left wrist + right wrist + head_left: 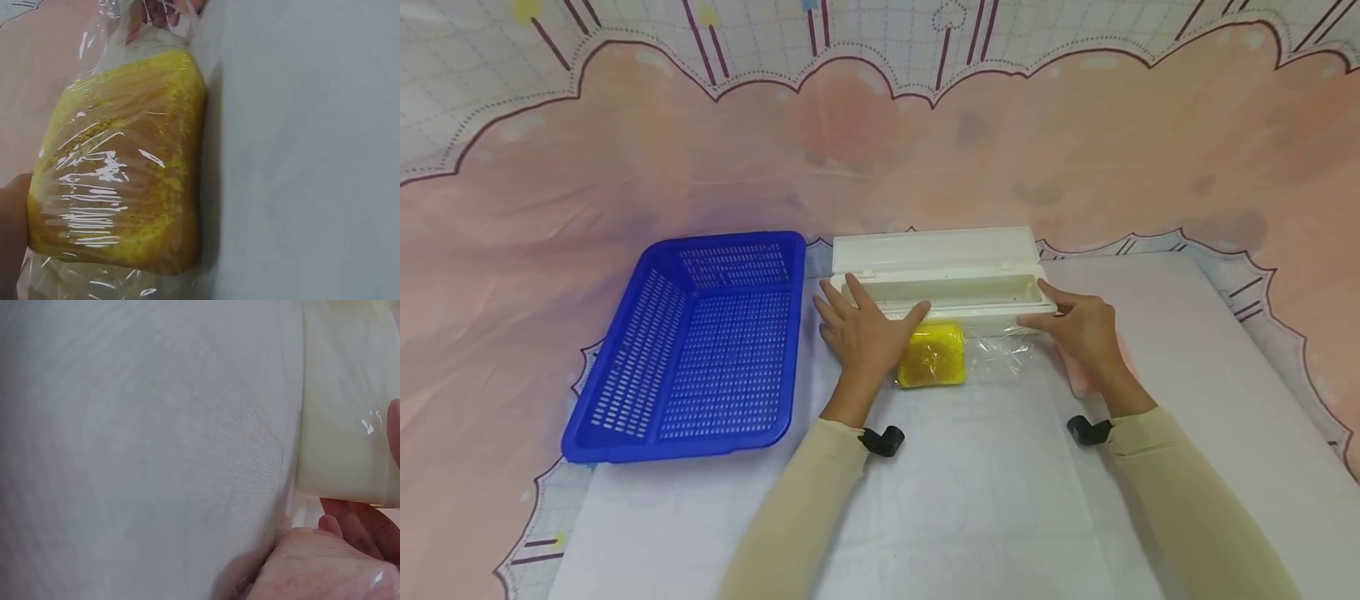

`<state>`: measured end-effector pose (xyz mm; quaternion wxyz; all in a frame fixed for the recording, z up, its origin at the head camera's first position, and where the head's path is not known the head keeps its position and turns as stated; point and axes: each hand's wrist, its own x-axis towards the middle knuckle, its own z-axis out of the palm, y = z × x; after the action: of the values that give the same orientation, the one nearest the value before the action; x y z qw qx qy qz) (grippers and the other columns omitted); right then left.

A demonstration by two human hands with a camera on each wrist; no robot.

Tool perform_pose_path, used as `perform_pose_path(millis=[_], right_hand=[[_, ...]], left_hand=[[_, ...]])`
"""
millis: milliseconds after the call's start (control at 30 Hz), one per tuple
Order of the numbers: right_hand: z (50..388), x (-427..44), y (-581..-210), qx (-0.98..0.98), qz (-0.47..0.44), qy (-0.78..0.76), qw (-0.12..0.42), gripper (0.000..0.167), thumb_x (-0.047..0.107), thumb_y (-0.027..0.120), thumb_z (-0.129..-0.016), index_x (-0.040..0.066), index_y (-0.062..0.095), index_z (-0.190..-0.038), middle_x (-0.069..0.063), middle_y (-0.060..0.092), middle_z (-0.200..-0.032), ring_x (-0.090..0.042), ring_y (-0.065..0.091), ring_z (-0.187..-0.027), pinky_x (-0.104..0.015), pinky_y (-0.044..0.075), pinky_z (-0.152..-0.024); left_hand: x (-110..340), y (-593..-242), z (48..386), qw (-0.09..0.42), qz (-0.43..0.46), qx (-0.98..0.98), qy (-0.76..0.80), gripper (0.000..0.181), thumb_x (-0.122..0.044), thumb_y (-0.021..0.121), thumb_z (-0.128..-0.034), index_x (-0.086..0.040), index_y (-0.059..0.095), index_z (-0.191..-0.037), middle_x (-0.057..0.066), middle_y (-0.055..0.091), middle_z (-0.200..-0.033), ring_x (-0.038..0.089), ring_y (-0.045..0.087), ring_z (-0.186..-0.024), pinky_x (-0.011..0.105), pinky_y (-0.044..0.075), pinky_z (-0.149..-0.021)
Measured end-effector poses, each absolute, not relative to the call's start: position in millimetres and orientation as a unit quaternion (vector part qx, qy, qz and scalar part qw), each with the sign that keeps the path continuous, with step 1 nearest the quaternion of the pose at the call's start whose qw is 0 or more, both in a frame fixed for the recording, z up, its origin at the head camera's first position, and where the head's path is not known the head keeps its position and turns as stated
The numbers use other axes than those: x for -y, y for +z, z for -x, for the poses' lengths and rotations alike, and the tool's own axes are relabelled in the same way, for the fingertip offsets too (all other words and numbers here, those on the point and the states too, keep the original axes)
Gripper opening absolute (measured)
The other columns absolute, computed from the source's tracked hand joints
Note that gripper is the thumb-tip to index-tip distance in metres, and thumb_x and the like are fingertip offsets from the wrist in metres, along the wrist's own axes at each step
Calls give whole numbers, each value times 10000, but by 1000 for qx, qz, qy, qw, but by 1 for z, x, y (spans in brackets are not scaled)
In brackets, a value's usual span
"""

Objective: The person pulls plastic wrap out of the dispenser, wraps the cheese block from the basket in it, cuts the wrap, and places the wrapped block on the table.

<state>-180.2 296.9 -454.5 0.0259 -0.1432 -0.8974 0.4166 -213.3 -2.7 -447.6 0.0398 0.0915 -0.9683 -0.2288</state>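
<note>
A long white plastic box (955, 321) stands at the back of the table with its hinged lid (936, 250) swung back; no contents show inside. At its right end, my right hand (1086, 329) grips the corner between thumb and fingers. My left hand (868, 333) spreads its straight fingers over the left end, with its thumb along the front edge. In front of the box sits a yellow-and-brown, bread-like block (932, 357) in clear plastic wrap, seen close in the left wrist view. A pink plastic-wrapped item (331, 569) lies beneath my right hand, partly hidden.
A blue perforated basket (793, 358) stands left of the box. White sheeting (970, 500) covers the table. Behind it hangs a peach patterned cloth (880, 167). Loose clear wrap (1000, 357) trails from the block toward the right, along the box's front.
</note>
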Motion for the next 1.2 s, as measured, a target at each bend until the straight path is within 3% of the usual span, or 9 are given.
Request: perform_pose_path(millis=[133,267,500,767,1067,1200], right_hand=[[180,-296,-455,897,150,416,23,967,710,831,-640,358,461,-1462,-131,519,-1513,-234,528,-1038,-244,373,-540],[179,-296,-455,896,154,417,21,957,695,834,-654,362,453,-1467,-122,519,-1520,-238,530,-1061,-238,393,-566],[179,-297,-454,898,141,416,27,949,674,851,-659,334,481,-1464,-125,544,-1490,-220,544,-1059,-196,432,-631],[179,-297,-453,898,142,415,23,964,687,847,-651,336,472,-1467,-138,529,-1497,-233,562,-1104,-184,436,-638],[179,-297,-453,898,145,415,22,960,683,851,-651,340,477,-1466,-141,541,-1492,-237,568,-1103,-191,441,-648],[179,-297,-453,898,148,414,19,967,694,844,-647,349,468,-1468,-139,533,-1501,-236,565,-1103,-189,447,-653]], left_hand=[[6,-447,215,33,-92,967,-235,1387,-964,490,-710,-48,17,-1638,249,-51,-1697,454,111,-1531,598,259,-1210],[9,-446,215,24,-93,968,-232,1399,-959,483,-718,-12,4,-1629,234,2,-1701,427,147,-1519,570,274,-1207],[17,-447,215,4,-93,966,-243,1353,-956,461,-736,-63,-2,-1640,169,-14,-1719,377,113,-1561,677,223,-1192],[26,-453,215,40,-97,955,-277,1239,-892,544,-755,-115,151,-1636,156,138,-1683,385,209,-1522,725,266,-1132],[34,-454,214,44,-102,935,-336,1145,-833,631,-752,-169,232,-1596,155,290,-1563,417,525,-1269,608,435,-1013],[39,-457,215,53,-95,932,-345,1087,-812,661,-753,-204,282,-1570,136,337,-1533,433,595,-1153,561,526,-904]])
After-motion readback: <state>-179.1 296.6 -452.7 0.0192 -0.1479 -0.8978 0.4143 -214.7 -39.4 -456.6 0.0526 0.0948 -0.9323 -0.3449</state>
